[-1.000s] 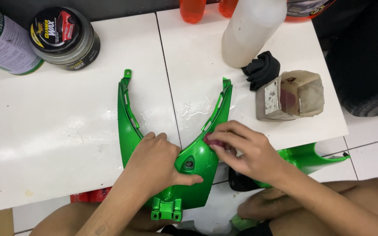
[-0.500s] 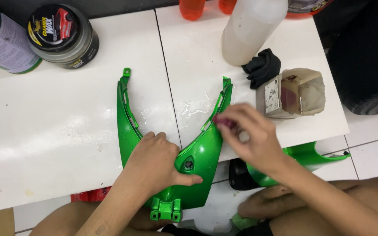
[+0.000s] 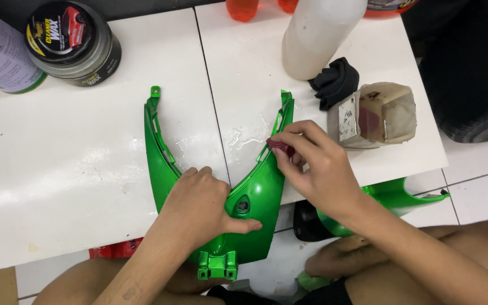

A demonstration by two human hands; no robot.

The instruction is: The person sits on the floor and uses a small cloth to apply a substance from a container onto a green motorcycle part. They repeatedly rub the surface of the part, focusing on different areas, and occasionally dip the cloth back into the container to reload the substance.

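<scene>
- The right hand (image 3: 317,169), fingers pinched on a small dark-red sanding scrap (image 3: 282,148), has slid up the right arm of the glossy green V-shaped plastic fairing (image 3: 255,192) lying on the white table (image 3: 57,169)
- The left hand (image 3: 201,206) stays flat, open, pressing the fairing down; rubbing goes on

Left tabletop (image 3: 74,169) free (bottle (image 3: 317,34) blocks).

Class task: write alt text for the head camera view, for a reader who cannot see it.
A person's left hand presses a green V-shaped plastic panel flat on a wet white table, while the right hand rubs a small dark red pad along its right arm. Behind stand a round wax tin, a white bottle, a black cloth and a worn sanding block.
</scene>
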